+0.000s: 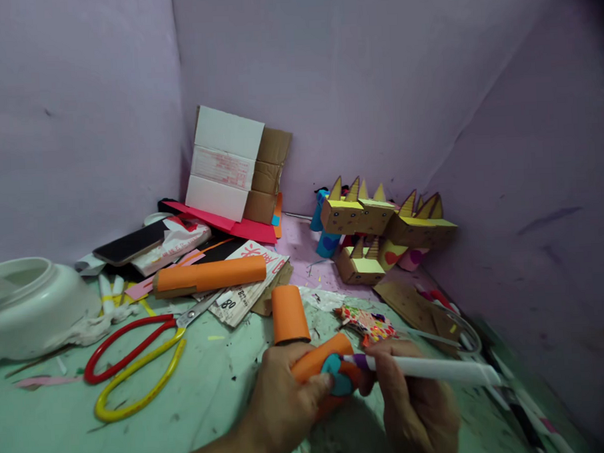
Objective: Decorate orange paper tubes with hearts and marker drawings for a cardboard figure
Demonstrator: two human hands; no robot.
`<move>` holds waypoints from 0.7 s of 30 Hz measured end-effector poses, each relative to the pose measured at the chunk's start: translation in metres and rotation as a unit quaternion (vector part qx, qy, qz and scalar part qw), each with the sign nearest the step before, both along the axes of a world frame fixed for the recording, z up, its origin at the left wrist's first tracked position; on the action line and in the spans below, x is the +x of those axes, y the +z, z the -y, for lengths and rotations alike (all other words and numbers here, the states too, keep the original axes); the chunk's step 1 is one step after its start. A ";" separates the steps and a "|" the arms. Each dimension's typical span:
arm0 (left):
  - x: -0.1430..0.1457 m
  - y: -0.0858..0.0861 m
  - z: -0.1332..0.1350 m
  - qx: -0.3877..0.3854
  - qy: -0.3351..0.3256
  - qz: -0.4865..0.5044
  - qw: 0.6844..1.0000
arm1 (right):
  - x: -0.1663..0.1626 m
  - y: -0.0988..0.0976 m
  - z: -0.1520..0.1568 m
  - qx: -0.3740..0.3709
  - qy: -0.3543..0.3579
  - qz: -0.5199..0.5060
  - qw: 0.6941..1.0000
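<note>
Item 1: orange paper tube [320,357], one, bearing a teal heart [343,383]. Lies tilted inside the left hand's grip [288,391], fingers wrapped about it, thumb pressed to the heart; near side of the tabletop, centre.

Item 2: marker [433,368], white barrel, purple toward the tip. Grasped in the right hand's grip [417,402], just right of the tube, pointing left; tip close at the heart, contact not certain.

Item 3: second orange tube [288,314], upright, just beyond the left hand.

Item 4: long orange roll [228,273], lying farther left.

Item 5: scissors [184,318], red and yellow handles, left, blades toward the roll.

Item 6: white pot [40,308], far left edge.

Item 7: horned cardboard boxes [361,214], grouped far right.

Item 8: folded cardboard [224,160], leaning at the far wall above red paper [255,230].

Surface: tabletop [203,378], pale green, marked and strewn with scraps.

Room: lilac walls [376,83], scuffed at right, meeting in a corner at far left.
</note>
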State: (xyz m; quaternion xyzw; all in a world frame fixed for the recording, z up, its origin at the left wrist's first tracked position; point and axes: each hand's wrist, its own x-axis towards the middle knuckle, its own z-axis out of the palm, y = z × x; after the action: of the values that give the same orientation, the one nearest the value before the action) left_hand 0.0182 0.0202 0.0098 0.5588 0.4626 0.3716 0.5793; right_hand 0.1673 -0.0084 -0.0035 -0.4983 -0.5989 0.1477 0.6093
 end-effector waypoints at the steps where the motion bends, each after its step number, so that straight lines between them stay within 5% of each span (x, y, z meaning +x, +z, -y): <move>1: 0.000 0.000 0.000 0.002 0.002 -0.003 1.000 | 0.000 -0.001 0.000 -0.010 0.001 -0.004 1.000; 10: 0.000 -0.001 0.000 -0.012 -0.011 -0.030 0.999 | 0.002 -0.005 -0.001 0.000 -0.072 0.038 0.997; 15: 0.000 -0.003 -0.001 -0.006 -0.022 -0.050 0.999 | 0.004 0.000 -0.007 0.031 -0.055 0.060 0.996; 21: 0.000 -0.005 0.000 -0.019 -0.024 -0.047 0.998 | -0.001 0.000 -0.007 -0.005 -0.082 0.052 0.995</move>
State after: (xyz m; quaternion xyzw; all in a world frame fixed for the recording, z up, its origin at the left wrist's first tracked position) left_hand 0.0180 0.0206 0.0051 0.5756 0.4824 0.3219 0.5766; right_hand 0.1663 -0.0012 -0.0031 -0.5563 -0.5861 0.0738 0.5845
